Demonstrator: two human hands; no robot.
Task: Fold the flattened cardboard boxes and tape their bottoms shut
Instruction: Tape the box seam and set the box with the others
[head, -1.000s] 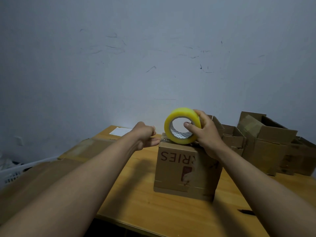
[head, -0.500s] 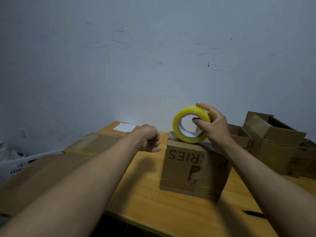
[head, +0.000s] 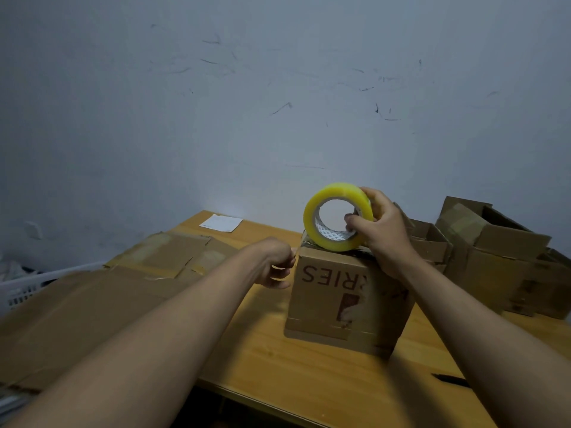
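Fingers (head: pixel 355 222) of right hand (head: pixel 383 230) pinch tape roll (head: pixel 336 216) through its core, roll resting on upturned box (head: pixel 349 298) at counter (head: pixel 293 366) centre. Left hand (head: pixel 275 262) curled at box's 9 o'clock edge, likely holding the tape end; can't confirm. Bottom taping underway. Flattened boxes (head: pixel 92 298) at 9 o'clock remain; folded boxes (head: pixel 494 251) at 3 o'clock. Nothing blocking.

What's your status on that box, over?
Right hand grips tape roll on upturned box. Left hand curled at box's left edge. Nothing in the way.
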